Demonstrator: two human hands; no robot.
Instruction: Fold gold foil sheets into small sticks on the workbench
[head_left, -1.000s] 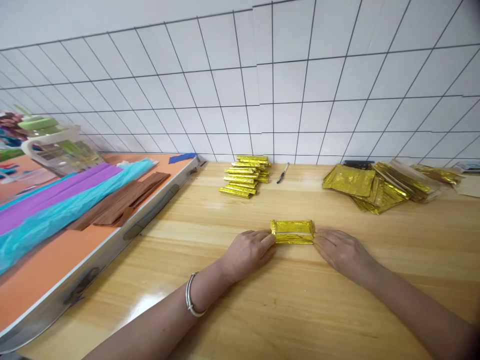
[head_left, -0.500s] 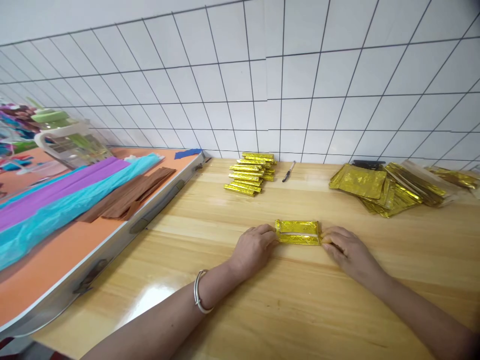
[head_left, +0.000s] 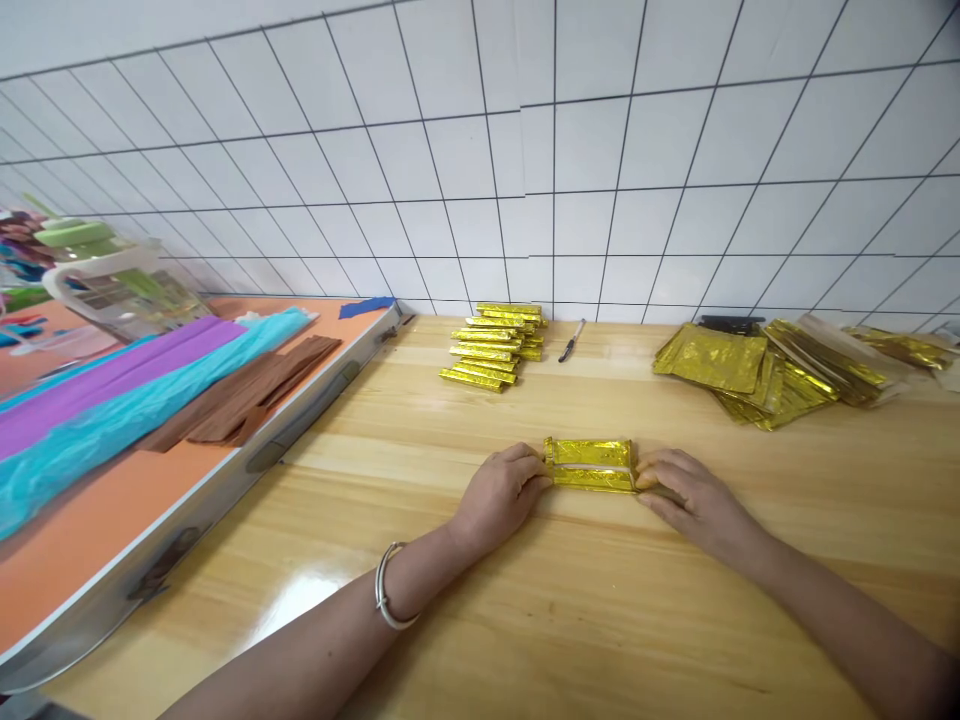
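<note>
A small gold foil piece [head_left: 592, 453], folded in along its edges with a narrow pale strip showing in the middle, lies on the wooden table [head_left: 525, 620]. My left hand [head_left: 504, 497] pinches its left end. At the right end, my right hand [head_left: 694, 500] has its thumb and fingers closed on the edge. Behind it is a pile of narrow folded gold strips [head_left: 491, 350]. A stack of flat gold foil sheets [head_left: 712, 362] lies at the back right.
A pen [head_left: 572, 341] lies near the tiled wall [head_left: 585, 150]. To the left, a raised orange board [head_left: 180, 490] carries purple [head_left: 135, 375], turquoise [head_left: 172, 385] and brown [head_left: 247, 390] crepe paper, and a green-lidded container [head_left: 127, 280].
The view has shifted slightly, so most things appear a little further left. Both hands still grip the ends of the foil piece, which looks much the same.
</note>
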